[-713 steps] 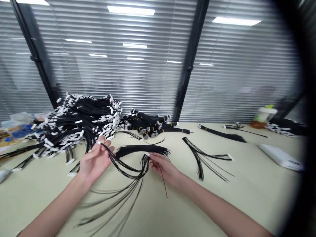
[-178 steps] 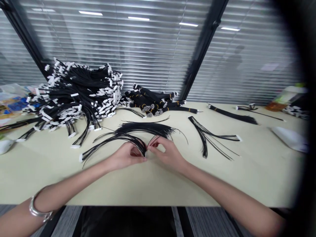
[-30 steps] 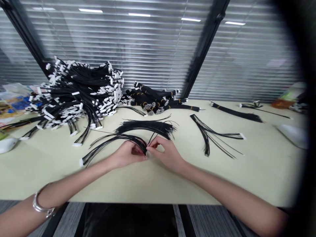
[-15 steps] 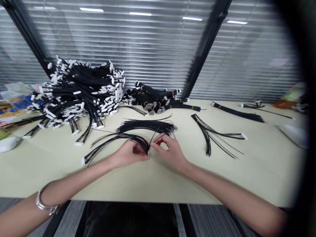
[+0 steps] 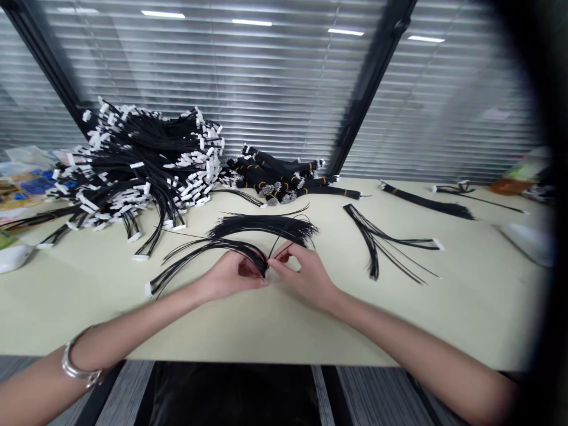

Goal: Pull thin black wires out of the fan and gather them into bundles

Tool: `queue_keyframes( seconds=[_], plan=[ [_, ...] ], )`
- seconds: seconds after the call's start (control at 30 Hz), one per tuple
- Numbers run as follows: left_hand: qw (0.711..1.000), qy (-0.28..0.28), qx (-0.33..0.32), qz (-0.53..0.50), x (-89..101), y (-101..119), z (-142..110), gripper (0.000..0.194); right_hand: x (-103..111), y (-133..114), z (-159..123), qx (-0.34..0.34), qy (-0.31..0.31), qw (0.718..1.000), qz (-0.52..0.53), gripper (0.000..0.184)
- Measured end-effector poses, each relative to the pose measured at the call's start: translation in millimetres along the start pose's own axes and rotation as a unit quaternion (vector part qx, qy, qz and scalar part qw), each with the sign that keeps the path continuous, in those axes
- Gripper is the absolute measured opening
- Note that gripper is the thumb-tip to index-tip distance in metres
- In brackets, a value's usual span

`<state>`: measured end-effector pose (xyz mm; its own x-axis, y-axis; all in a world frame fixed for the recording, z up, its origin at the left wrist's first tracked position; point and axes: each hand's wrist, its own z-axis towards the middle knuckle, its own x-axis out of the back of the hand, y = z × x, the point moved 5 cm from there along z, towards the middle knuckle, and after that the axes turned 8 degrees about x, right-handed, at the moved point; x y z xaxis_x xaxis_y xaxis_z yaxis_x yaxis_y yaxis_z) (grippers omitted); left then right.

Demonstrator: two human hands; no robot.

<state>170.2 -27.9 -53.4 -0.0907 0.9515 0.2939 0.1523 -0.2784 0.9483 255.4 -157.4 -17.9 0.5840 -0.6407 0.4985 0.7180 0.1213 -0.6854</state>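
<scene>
My left hand (image 5: 233, 275) is closed around the right end of a black wire harness (image 5: 195, 255). A bit of white connector shows at its fingertips. The harness fans out to the left, where another white connector (image 5: 148, 289) rests on the table. Close beside it, my right hand (image 5: 304, 273) pinches a thin black wire (image 5: 276, 244) at that same end; whether the wire's tip is inside the connector is too small to tell. Just behind both hands lies a loose bundle of black wires (image 5: 261, 225).
A large heap of black harnesses with white connectors (image 5: 151, 160) fills the back left. Behind the hands are wire bundles tied with yellow bands (image 5: 284, 177). To the right lie a partly splayed harness (image 5: 377, 236) and another wire bundle (image 5: 426, 201). A white computer mouse (image 5: 15, 258) is far left.
My right hand has shifted very slightly left, closer to the connector end. My left hand keeps its hold on the harness, and the things on the table look the same.
</scene>
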Motion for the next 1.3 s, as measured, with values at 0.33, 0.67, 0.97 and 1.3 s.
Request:
queue_keyframes(
  seconds=[0.33,0.67,0.97,1.3],
  plan=[
    [1.0,0.002,0.002,0.003,-0.5,2.0,-1.1,0.033,0.0,-3.0,0.2,0.015,-0.006,1.0,-0.016,0.005],
    [1.0,0.0,0.004,0.008,-0.9,3.5,-2.6,0.032,-0.3,-2.7,0.9,0.008,-0.017,1.0,-0.018,0.005],
    [1.0,0.001,0.003,0.01,-1.2,4.0,-2.0,0.032,-0.8,-2.6,0.4,0.008,-0.024,1.0,-0.014,0.005],
    [1.0,-0.002,-0.001,0.006,-1.7,4.0,-1.9,0.031,-0.6,-3.1,0.1,0.012,-0.017,1.0,-0.018,0.005]
  ],
)
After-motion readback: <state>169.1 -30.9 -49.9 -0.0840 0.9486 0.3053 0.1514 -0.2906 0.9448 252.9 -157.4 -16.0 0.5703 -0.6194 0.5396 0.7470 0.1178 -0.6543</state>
